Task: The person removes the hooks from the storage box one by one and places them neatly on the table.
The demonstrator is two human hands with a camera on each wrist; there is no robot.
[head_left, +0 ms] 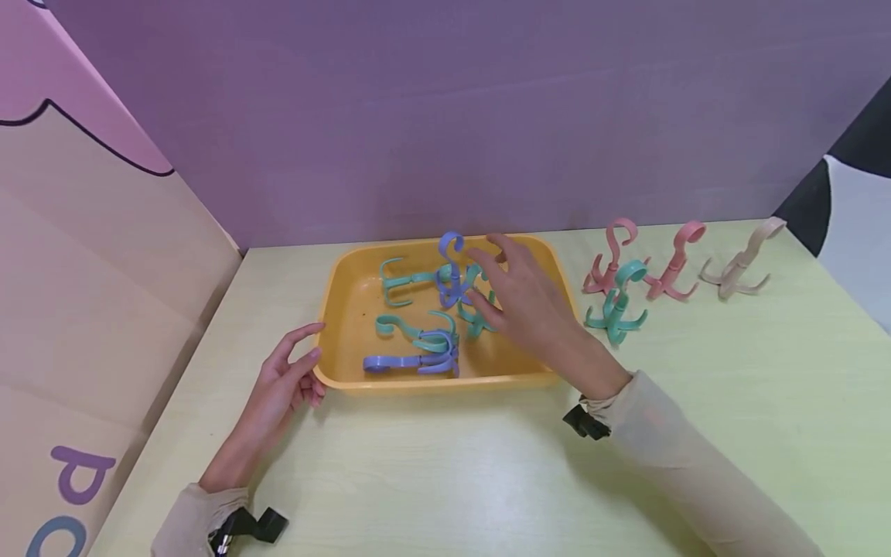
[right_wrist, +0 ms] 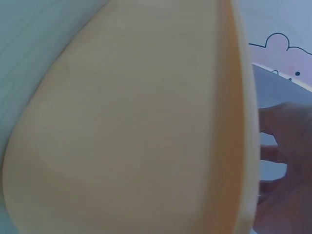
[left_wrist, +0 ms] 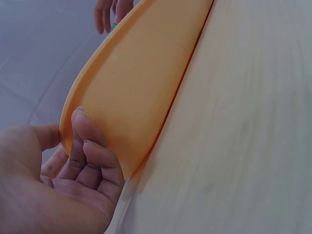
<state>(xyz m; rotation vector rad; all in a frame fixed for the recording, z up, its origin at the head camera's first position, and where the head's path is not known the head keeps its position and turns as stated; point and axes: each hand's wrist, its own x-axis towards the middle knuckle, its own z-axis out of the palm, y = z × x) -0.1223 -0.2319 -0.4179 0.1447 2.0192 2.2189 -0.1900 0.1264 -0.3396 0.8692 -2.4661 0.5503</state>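
Observation:
A yellow plastic tray (head_left: 390,382) holds several teal and violet-blue multi-prong hanging hooks. With fingers curled against its outer wall, my left hand (head_left: 284,381) grips the rim at the tray's left end; the left wrist view shows the same hand (left_wrist: 83,170) close up. Over the tray's right half, my right hand (head_left: 525,298) has its fingers spread apart. Its fingertips are just right of an upright violet-blue hook (head_left: 451,288) and above a teal hook (head_left: 476,319). A second violet-blue hook (head_left: 397,362) lies near the front wall, beside another teal hook (head_left: 400,325).
Right of the tray stand two pink hooks (head_left: 612,267) (head_left: 674,271), a pale beige hook (head_left: 741,267) and a teal hook (head_left: 616,313). A purple panel (head_left: 487,116) rises behind the table, and a printed panel (head_left: 90,309) borders its left side.

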